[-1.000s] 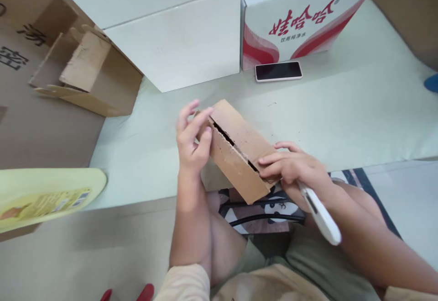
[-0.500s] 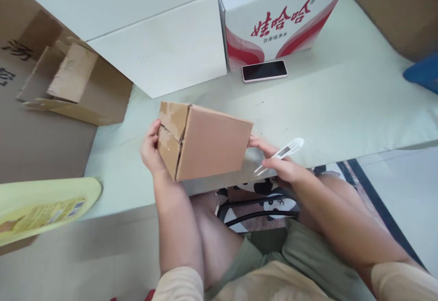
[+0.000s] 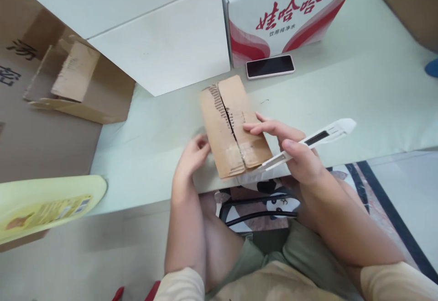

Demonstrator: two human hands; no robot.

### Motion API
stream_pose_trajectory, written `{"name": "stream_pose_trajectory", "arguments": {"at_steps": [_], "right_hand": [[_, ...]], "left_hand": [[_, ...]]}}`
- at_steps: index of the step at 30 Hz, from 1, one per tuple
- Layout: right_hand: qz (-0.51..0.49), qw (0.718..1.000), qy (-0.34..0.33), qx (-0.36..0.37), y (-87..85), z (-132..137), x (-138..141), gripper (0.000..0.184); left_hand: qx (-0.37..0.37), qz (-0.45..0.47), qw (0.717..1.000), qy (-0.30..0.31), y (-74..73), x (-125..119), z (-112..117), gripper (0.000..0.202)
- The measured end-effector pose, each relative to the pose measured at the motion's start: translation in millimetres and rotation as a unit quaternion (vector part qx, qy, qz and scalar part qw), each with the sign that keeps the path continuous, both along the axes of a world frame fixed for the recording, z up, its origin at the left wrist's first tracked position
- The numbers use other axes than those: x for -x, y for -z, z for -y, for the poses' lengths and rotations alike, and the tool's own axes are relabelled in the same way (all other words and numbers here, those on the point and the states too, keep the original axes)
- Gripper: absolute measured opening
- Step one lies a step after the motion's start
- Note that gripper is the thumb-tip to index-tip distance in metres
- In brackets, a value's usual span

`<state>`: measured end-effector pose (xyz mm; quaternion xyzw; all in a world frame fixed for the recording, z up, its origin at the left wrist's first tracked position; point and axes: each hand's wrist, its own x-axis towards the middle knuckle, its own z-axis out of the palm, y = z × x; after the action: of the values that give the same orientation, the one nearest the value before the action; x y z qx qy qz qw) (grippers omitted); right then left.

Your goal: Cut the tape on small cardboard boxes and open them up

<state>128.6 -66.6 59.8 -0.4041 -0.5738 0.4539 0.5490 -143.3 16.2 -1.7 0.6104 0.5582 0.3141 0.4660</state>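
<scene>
A small brown cardboard box [image 3: 226,129] is in front of me, its split, torn-taped seam facing up toward me. My left hand [image 3: 194,155] is at the box's left side, its fingers curled against the edge, with the fingertips partly hidden. In my right hand [image 3: 301,152] is a slim white utility knife [image 3: 318,137] with a dark inset. Its tip points down-left at the near end of the seam and is blurred. Fingers of the same hand also reach onto the box's right side.
A phone [image 3: 270,66] lies beyond the box, before a white and red carton [image 3: 284,22]. White boxes [image 3: 164,40] stand at the back. An opened carton [image 3: 99,86] is at the left, with a yellow container [image 3: 51,205] nearer. The pale green cloth [image 3: 359,95] covers the table.
The cardboard box has turned so its taped seam faces up, and it sits farther back. My left hand has moved right; the knife tip has come to the box's near edge.
</scene>
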Motion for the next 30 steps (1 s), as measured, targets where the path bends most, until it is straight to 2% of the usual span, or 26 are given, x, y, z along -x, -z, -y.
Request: {"name": "stream_pose_trajectory", "arguments": {"at_steps": [2, 3, 5, 7, 9, 11, 15, 18, 24, 27, 30], "right_hand": [[0.006, 1.0, 0.016, 0.001, 1.3, -1, 0, 0.046], [0.013, 0.999, 0.032, -0.005, 0.9, -1, 1, 0.046], [0.026, 0.996, 0.079, -0.021, -1.9, 3, 2, 0.048], [0.035, 0.991, 0.125, -0.027, -6.6, 9, 2, 0.056], [0.057, 0.986, 0.153, -0.04, -12.6, 16, 2, 0.064], [0.107, 0.978, 0.171, -0.055, -18.9, 22, 3, 0.06], [0.197, 0.96, 0.185, -0.068, -28.5, 25, 6, 0.016], [0.27, 0.946, 0.154, -0.096, -33.2, 22, 10, 0.002], [0.401, 0.889, 0.131, -0.178, -38.8, 21, 14, 0.011], [0.381, 0.891, 0.134, -0.206, -36.7, 21, 15, 0.012], [0.359, 0.9, 0.146, -0.201, -34.5, 21, 17, 0.011]], "left_hand": [[-0.143, 0.014, 0.989, -0.024, -4.4, -8, -2, 0.071], [-0.212, 0.015, 0.977, -0.015, -7.5, -13, -2, 0.073], [-0.297, -0.023, 0.953, 0.057, -14.0, -23, 1, 0.07], [-0.335, -0.053, 0.934, 0.11, -18.3, -31, 6, 0.061], [-0.351, -0.05, 0.928, 0.114, -19.1, -36, 11, 0.056], [-0.358, -0.041, 0.928, 0.098, -17.5, -40, 13, 0.055], [-0.357, -0.06, 0.929, 0.074, -14.9, -46, 15, 0.063], [-0.356, -0.074, 0.929, 0.068, -16.8, -50, 17, 0.064], [-0.352, -0.083, 0.93, 0.061, -20.0, -52, 24, 0.062], [-0.362, -0.07, 0.928, 0.049, -17.7, -53, 25, 0.059], [-0.366, -0.067, 0.927, 0.043, -15.2, -55, 25, 0.06]]}}
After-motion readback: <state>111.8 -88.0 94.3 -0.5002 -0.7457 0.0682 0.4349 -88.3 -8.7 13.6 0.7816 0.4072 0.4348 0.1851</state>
